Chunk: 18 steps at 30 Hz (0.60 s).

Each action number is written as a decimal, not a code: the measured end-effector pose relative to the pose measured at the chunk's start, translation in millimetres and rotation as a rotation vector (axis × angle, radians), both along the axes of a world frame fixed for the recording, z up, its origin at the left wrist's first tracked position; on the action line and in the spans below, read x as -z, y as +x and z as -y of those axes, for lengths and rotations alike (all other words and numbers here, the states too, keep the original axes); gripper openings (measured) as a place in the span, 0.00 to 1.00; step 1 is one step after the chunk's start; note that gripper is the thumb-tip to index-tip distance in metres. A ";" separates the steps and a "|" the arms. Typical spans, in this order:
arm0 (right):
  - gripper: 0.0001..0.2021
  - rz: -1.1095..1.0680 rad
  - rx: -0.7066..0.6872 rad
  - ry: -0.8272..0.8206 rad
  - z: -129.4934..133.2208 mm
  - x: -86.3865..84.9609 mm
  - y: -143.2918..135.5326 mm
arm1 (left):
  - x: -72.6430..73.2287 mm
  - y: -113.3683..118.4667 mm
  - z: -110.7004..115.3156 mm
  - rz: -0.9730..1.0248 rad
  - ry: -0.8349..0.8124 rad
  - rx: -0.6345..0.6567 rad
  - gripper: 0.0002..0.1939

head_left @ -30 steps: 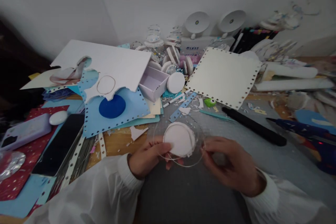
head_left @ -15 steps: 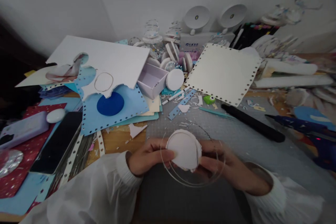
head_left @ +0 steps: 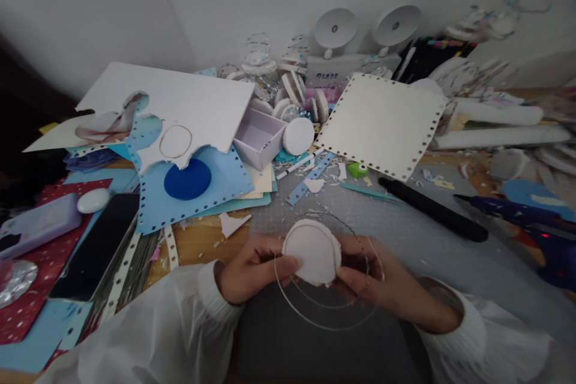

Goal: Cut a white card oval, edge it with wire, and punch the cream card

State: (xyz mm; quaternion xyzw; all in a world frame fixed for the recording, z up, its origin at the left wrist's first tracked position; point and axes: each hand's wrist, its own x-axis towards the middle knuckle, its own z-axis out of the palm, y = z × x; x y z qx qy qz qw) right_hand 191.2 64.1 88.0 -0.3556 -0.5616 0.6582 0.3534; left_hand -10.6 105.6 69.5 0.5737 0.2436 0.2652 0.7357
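Centrally, we held a white, round, foam-like disc [head_left: 311, 252] over a flat grey mat [head_left: 432, 258], left hand [head_left: 254, 270] clamped on its left edge, right hand [head_left: 382, 279] on its right, equally near; a thin, pale, wire-like loop [head_left: 333, 329] curved below, towards us.

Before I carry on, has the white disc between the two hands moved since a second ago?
Yes. The white disc sits lower in the view and slightly right, judged against the green figure.

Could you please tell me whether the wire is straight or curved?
Curved: two arcs of wire sweep below the white disc held by the left hand and right hand.
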 end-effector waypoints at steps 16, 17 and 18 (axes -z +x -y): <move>0.17 -0.012 -0.078 -0.022 2.4 2.7 -4.3 | -11.3 6.1 5.9 -0.026 0.048 0.050 0.23; 0.17 -0.031 -0.090 -0.037 1.5 1.4 -4.2 | -9.5 5.4 6.1 -0.024 0.001 0.052 0.24; 0.18 -0.042 -0.101 -0.060 0.6 1.1 -3.7 | -7.1 4.3 6.1 -0.022 -0.045 0.055 0.25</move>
